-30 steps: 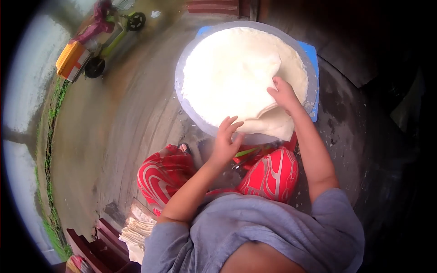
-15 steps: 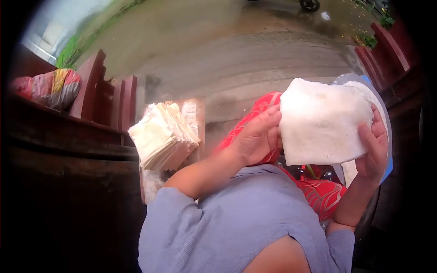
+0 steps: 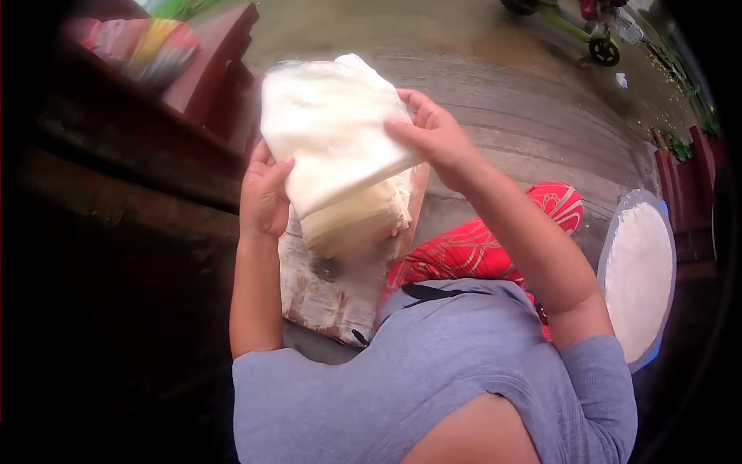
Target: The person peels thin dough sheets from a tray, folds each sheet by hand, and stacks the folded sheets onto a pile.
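Between my two hands is a pale, soft, squarish sheet that looks like dough (image 3: pixel 332 127). My left hand (image 3: pixel 265 193) grips its left edge with thumb and fingers. At the right edge, my right hand (image 3: pixel 433 139) pinches it, thumb on top. The sheet is held tilted over a stack of similar cream-coloured sheets (image 3: pixel 359 216), covering much of it. Below the stack is a wooden board (image 3: pixel 332 298) dusted with white. Whether the held sheet touches the stack I cannot tell.
A round, shallow container (image 3: pixel 638 274) with a white surface and bluish rim stands to my right. My knee in red patterned cloth (image 3: pixel 479 247) is beside the board. Dark red wooden structures (image 3: pixel 212 69) rise at the left, with a colourful bag (image 3: pixel 139 46). A wheeled vehicle (image 3: pixel 603 50) stands far off.
Both hands have carried the sheet from above the round container on the right to above the stack on the left. The view has turned, and the round container is now uncovered.
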A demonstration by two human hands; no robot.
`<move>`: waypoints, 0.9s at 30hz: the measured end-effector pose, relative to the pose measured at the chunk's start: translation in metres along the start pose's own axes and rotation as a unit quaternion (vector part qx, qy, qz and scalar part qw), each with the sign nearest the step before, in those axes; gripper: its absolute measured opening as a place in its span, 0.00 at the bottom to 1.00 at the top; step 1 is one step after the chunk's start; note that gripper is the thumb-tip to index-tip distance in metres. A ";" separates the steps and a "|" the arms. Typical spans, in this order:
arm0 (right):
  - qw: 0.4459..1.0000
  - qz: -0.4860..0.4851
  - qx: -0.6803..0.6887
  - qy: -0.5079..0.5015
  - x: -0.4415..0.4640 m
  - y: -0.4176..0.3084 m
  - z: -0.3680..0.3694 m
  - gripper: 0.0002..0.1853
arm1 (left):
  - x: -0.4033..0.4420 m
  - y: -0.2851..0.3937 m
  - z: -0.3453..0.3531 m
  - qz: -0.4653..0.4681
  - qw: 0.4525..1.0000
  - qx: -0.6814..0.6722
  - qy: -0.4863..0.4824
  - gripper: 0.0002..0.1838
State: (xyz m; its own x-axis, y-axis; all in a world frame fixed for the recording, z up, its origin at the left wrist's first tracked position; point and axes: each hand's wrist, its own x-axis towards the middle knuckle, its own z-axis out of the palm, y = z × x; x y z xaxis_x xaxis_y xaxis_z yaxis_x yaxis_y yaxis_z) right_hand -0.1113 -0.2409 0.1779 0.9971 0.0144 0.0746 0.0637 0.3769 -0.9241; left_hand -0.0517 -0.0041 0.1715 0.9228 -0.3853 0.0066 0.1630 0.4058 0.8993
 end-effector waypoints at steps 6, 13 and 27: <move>0.947 0.281 -0.128 0.094 -0.006 0.123 -0.016 0.26 | -0.031 -0.110 -0.108 -0.189 0.968 0.064 0.152 0.29; 0.958 0.269 -0.078 0.061 -0.008 0.102 -0.008 0.27 | -0.035 -0.075 -0.102 -0.194 0.965 0.085 0.156 0.31; 0.710 -0.185 -0.647 -0.208 -0.052 0.131 0.013 0.27 | 0.046 -0.108 -0.113 -0.045 0.551 0.830 -0.072 0.34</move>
State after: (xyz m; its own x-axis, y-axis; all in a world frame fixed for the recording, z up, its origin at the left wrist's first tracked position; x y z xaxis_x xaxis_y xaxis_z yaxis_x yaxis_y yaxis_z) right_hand -0.1558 -0.1801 0.0584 0.8214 0.5094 0.2565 0.5704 -0.7371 -0.3626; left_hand 0.0128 0.0276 0.0251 0.8806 -0.4519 -0.1426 -0.4482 -0.8920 0.0592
